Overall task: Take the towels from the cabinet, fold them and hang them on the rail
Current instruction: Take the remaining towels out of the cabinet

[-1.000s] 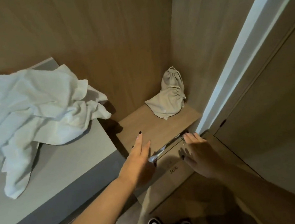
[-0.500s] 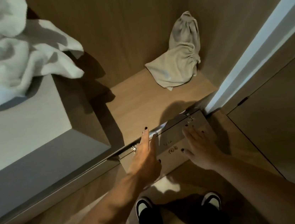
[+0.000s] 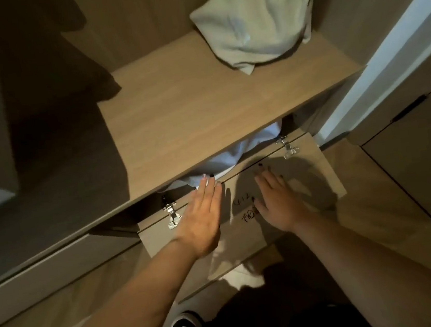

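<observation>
the flap door (image 3: 288, 192) now hangs open wider, and white towels (image 3: 224, 159) show in the gap under the shelf (image 3: 203, 116). the left hand (image 3: 201, 214) has moved up to touch them.

A pale grey-beige cloth bag (image 3: 261, 19) is seen far right on a light oak woodgrain shelf (image 3: 203, 116). White towel fabric (image 3: 232, 155), tinted a bit bluish, is glimpsed under that shelf. The drop-down door (image 3: 308, 179) is done in the same tan wood, with black handwritten marks (image 3: 247, 211) scribbled on it and shiny silver hinges (image 3: 171, 212). Black nail polish is worn on both hands. A black-and-white shoe (image 3: 185, 324) is spotted near the bottom.
</observation>
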